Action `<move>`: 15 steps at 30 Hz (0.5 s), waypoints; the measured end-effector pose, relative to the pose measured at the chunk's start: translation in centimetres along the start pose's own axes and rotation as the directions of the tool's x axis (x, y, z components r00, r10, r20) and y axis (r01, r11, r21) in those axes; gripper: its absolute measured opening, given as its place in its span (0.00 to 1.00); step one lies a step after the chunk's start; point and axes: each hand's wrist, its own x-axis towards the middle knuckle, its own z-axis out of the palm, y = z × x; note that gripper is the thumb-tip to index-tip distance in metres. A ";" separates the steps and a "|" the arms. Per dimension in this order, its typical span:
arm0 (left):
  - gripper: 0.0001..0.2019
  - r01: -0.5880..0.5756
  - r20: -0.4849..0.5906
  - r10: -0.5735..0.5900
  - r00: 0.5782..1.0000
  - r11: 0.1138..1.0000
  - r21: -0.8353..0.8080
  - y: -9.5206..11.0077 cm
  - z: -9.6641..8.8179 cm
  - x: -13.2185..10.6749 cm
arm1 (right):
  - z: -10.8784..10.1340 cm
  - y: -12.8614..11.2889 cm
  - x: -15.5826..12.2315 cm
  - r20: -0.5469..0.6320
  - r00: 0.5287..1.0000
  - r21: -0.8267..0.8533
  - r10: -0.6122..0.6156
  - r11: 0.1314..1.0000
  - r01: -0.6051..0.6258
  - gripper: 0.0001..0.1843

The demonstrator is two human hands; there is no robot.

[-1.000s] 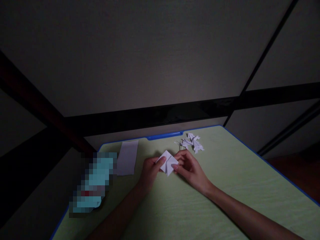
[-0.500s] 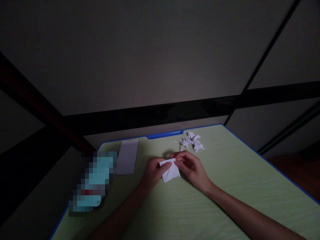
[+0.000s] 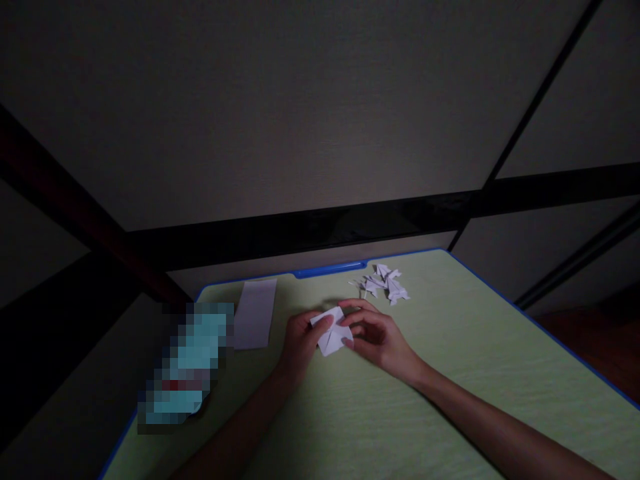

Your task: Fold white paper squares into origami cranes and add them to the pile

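A small piece of folded white paper [image 3: 331, 340] is held above the table, its creased flaps turned up toward me. My left hand [image 3: 301, 341] pinches its left side, thumb on top and fingers mostly hidden beneath. At the right edge, my right hand [image 3: 380, 337] has its thumb at the lower corner and its curled fingers along the side, with the index finger stretched past the top. Beyond that hand lie several folded white paper figures [image 3: 395, 288] in a loose cluster.
A white paper sheet [image 3: 255, 313] lies flat at the back left. Beside it is a blurred-out light-blue object [image 3: 193, 360]. The pale green table [image 3: 480, 373] has a blue rim and a blue raised strip [image 3: 330, 269] at its far edge, close to a wall of panels.
The folded paper has turned and shifted slightly left. My right thumb has moved from its top edge to the lower right corner, and my right fingers have spread a little.
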 end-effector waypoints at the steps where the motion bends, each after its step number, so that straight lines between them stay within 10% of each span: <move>1: 0.13 0.005 0.004 -0.005 1.000 1.000 -0.001 0.1 0.0 0.0 | 0.0 0.1 0.0 -0.015 1.000 0.006 0.008 1.000 -0.008 0.07; 15: 0.11 -0.121 0.025 0.119 0.993 0.989 0.090 0.6 0.0 -0.1 | -0.3 0.1 0.5 -0.091 0.996 -0.088 0.009 0.996 -0.017 0.06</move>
